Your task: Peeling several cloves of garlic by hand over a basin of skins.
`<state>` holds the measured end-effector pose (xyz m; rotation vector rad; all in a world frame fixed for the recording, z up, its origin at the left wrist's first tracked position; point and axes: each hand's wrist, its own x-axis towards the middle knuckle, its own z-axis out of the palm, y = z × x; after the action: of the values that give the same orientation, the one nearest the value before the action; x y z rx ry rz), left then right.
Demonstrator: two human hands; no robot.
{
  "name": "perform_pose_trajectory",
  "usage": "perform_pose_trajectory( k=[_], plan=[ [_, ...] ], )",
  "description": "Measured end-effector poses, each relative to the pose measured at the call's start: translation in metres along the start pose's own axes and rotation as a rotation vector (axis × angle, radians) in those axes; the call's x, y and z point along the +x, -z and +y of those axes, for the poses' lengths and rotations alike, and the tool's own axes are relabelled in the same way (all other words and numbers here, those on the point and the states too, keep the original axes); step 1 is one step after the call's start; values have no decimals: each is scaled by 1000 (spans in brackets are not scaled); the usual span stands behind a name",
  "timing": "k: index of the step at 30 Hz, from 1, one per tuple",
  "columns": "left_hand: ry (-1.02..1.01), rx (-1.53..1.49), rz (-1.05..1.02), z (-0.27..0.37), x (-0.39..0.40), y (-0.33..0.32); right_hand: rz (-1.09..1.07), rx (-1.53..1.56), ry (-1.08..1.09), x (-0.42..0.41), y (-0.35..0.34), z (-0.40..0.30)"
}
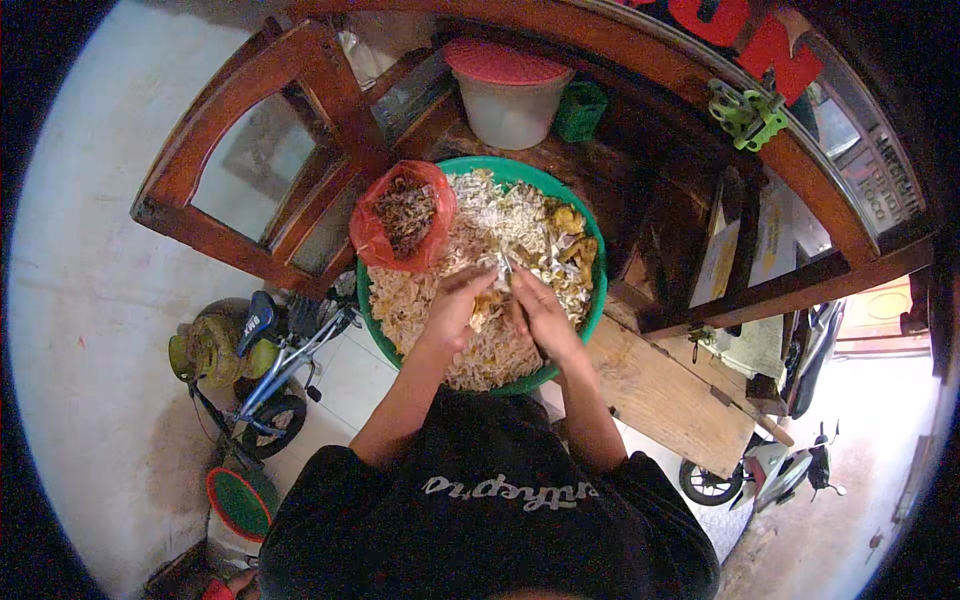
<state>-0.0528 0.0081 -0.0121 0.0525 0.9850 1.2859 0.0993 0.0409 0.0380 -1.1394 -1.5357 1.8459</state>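
Note:
A round green plastic basin (pixel 600 296) stands in front of me, heaped with pale shredded meat (pixel 420 300) that looks like chicken. Larger yellowish pieces (pixel 574 251) lie along its right side. My left hand (pixel 459 304) and my right hand (pixel 544 307) meet over the middle of the heap. Between their fingertips is a small pale piece of meat (pixel 504 271); a grey sliver shows there too, too blurred to name. Against the basin's left rim rests an open red plastic bag (pixel 364 229), with dark brown scraps (pixel 405 214) inside.
A wooden cabinet with glass panes (pixel 330 90) surrounds the basin's far side. Behind the basin stand a white bucket with a red lid (pixel 506 97) and a green plastic basket (pixel 581 111). A wooden plank (pixel 667 390) juts out right; a child's bicycle (pixel 277 375) stands left.

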Motion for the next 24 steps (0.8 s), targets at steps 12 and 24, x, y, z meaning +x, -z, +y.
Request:
perform_pose_trajectory(
  k=[12,24],
  plan=[
    [-512,726,-123,38,-14,-10,-162,-68,-96,5,16,-22],
    [-412,175,76,5,-8,-8,104,62,-26,-3,3,-20]
  ],
)
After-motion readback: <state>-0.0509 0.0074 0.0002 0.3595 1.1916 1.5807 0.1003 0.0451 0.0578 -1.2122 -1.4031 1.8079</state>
